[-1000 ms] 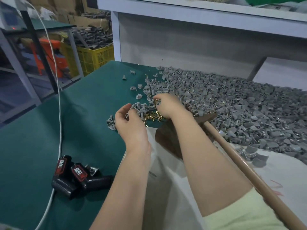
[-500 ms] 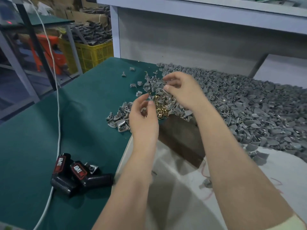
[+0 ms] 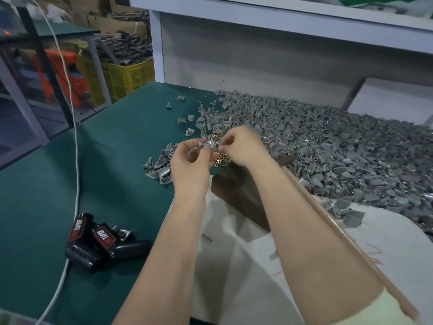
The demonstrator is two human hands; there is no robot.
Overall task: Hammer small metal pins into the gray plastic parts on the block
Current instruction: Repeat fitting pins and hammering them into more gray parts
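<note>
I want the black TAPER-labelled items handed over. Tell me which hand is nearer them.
Left. The left hand, holding a gray part, is beyond and right of the black TAPER-labelled items; the right hand is even farther right.

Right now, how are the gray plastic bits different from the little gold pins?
The gray parts are dull gray; the gold pins shine yellow. The gray parts make a huge pile spreading over the table; the gold pins are just a small heap by the dark block. Each gray part looks bigger than a pin. Both lie loose on the table.
</note>
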